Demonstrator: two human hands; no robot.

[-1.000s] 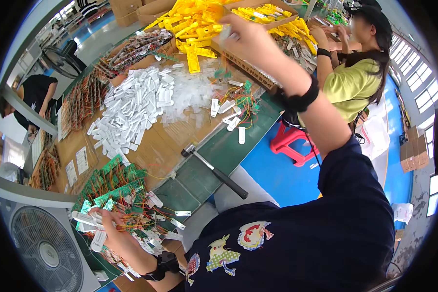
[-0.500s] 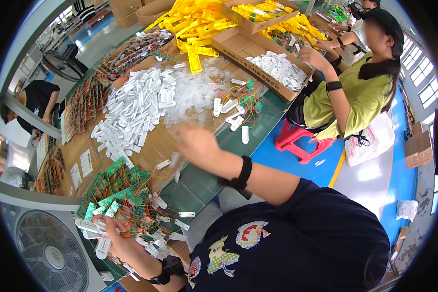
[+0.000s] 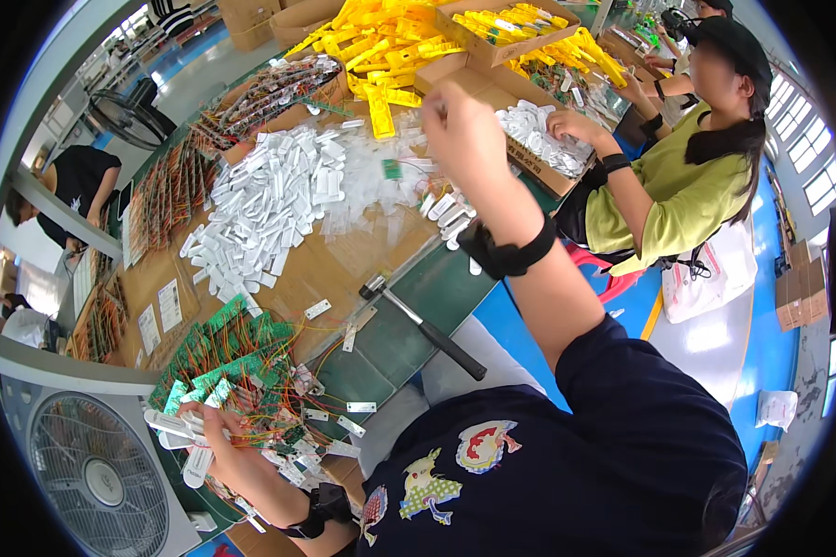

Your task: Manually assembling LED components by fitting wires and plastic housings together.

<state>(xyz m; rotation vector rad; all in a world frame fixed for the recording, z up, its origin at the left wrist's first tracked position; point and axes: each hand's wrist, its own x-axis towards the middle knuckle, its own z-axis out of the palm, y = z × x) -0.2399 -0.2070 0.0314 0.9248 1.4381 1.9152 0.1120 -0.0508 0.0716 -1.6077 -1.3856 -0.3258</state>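
Note:
My left hand [image 3: 225,438] is closed around several white plastic strips [image 3: 198,464] at the lower left, beside a tangle of green circuit boards [image 3: 228,357] with orange wires. My right hand [image 3: 466,135] is raised over the far part of the table, in front of the cardboard box [image 3: 474,76]. Its fingers are curled in, and what they hold, if anything, is hidden. Under my right forearm lie more white plastic pieces [image 3: 450,213], partly covered. A hammer [image 3: 427,325] with a black handle lies at the table's near edge, touched by neither hand.
A large heap of white plastic pieces [image 3: 269,204] fills the middle left, next to clear plastic bags [image 3: 372,200]. Yellow plastic parts [image 3: 381,56] pile up at the back. A co-worker in a green shirt [image 3: 678,167] sits at the right. A fan [image 3: 102,478] stands at the lower left.
My right hand has swung up and away to the far right, uncovering the hammer. The co-worker's hand has lowered to the white pieces in the box. My left hand keeps its hold.

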